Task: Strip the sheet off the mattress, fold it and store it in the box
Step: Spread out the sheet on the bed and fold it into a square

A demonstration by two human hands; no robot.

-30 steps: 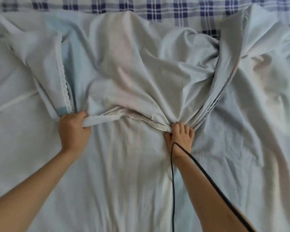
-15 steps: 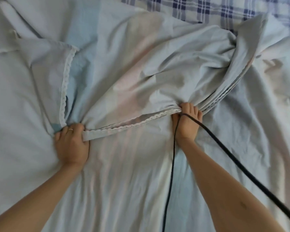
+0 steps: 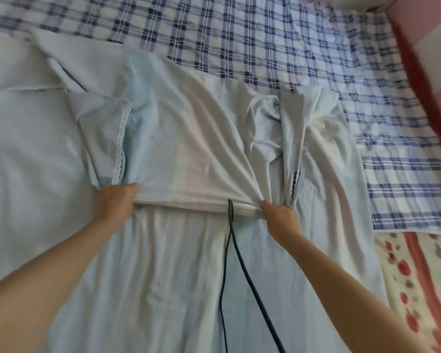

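A pale blue sheet (image 3: 189,149) with faint pink bands and a lace-trimmed hem lies spread over the bed, partly folded back on itself. My left hand (image 3: 115,202) grips the folded edge at its left end. My right hand (image 3: 280,215) grips the same edge at its right end. The edge runs taut and roughly straight between the two hands. Beyond the fold the blue-and-white checked mattress cover (image 3: 265,42) is bare. No box is in view.
A black cable (image 3: 229,263) hangs down over the sheet between my arms. A red and pink blanket (image 3: 428,72) lies along the right side. A cream cloth with red flowers (image 3: 418,284) shows at the lower right.
My right hand has moved right and toward me, pulling the gathered edge out straight. The fold now lies flatter and more of the checked cover shows at the top and right.
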